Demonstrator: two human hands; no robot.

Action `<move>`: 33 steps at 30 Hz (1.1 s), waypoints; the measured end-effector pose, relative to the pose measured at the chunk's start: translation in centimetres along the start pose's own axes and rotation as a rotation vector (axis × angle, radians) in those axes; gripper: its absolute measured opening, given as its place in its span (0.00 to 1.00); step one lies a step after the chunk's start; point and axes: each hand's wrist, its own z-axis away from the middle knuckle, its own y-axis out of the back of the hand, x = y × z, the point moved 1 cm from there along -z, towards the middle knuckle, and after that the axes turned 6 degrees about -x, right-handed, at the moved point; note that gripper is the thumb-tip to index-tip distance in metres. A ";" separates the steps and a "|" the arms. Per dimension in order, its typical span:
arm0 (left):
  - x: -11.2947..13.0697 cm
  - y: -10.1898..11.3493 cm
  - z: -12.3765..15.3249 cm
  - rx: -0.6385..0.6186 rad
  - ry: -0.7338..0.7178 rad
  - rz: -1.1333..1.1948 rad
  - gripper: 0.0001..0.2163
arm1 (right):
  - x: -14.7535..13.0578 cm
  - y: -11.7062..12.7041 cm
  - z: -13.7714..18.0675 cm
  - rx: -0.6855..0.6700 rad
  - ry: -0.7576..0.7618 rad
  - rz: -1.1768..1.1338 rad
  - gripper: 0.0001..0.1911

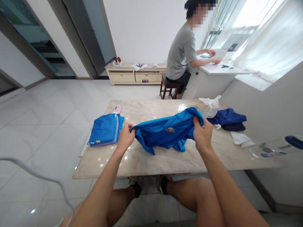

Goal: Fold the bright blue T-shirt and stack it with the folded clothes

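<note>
One blue garment [161,130] is held over the bench [142,165] at two well-separated places: the left grip [127,135] and the right grip [204,132] are both clamped on its edge, apparently so that the cloth is spread rather than bunched. Whether its lower folds are borne by the bench cannot be told. At left, one folded stack [103,128] is laid flat, presumably for steadiness; its layers cannot be counted surely. One phone [117,109] is placed just beyond. At right, one tied plastic bag [210,107], one dark-blue bundle [227,116] and one clear bottle [272,148] are seen.
</note>
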 end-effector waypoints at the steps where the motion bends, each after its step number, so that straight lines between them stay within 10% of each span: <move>1: -0.2 0.1 -0.1 -0.051 -0.001 0.000 0.06 | 0.4 0.3 -0.2 0.013 -0.004 -0.001 0.18; 6: 0.6 0.2 1.3 -0.395 0.002 -0.003 0.13 | 1.6 1.0 -0.8 0.033 0.001 0.002 0.17; 10: 3.3 4.1 2.4 -0.141 -0.056 0.506 0.19 | 2.2 1.3 -1.2 0.074 -0.033 -0.056 0.19; 14: 4.0 7.5 2.9 -0.057 0.183 0.739 0.22 | 2.2 0.8 -1.0 0.041 -0.102 0.017 0.21; 17: 3.2 7.0 3.3 -0.165 0.311 0.632 0.22 | 2.2 0.2 -0.9 0.017 -0.124 0.050 0.19; 22: 3.0 5.7 3.9 -0.059 0.070 0.599 0.29 | 3.1 0.4 -1.7 -0.014 -0.150 0.224 0.16; 27: 4.2 5.0 4.7 -0.046 -0.001 0.619 0.30 | 3.6 -1.3 0.9 -0.396 0.136 0.591 0.36; 33: 5.7 2.6 6.6 -0.395 -0.254 0.348 0.24 | -0.3 -6.4 6.4 -1.012 0.329 0.390 0.54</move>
